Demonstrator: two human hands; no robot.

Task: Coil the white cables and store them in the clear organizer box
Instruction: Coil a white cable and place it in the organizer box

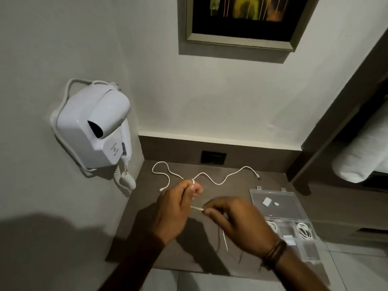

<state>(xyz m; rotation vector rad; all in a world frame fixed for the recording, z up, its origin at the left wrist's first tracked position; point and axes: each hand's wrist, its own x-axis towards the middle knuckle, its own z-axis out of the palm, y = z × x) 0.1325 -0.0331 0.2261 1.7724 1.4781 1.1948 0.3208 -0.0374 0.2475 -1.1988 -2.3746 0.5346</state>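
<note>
1. A person's left hand (176,208) is pinching a white cable (212,179) between fingertips above a grey-brown counter (273,181), fingers closed on a small bunch of it.
2. The right hand (235,221), wearing a dark wristband (275,252), is gripping the cable's near end at about 4 o'clock from the left hand, thumb and forefinger together on it.
3. The rest of the cable is trailing across the counter toward 12 and 2 o'clock.
4. The clear organizer box (289,223) is lying open at 3 o'clock of the hands, coiled cables (303,230) sitting in its compartments.
5. A wall-mounted hair dryer (94,131) is hanging at 10 o'clock.
</note>
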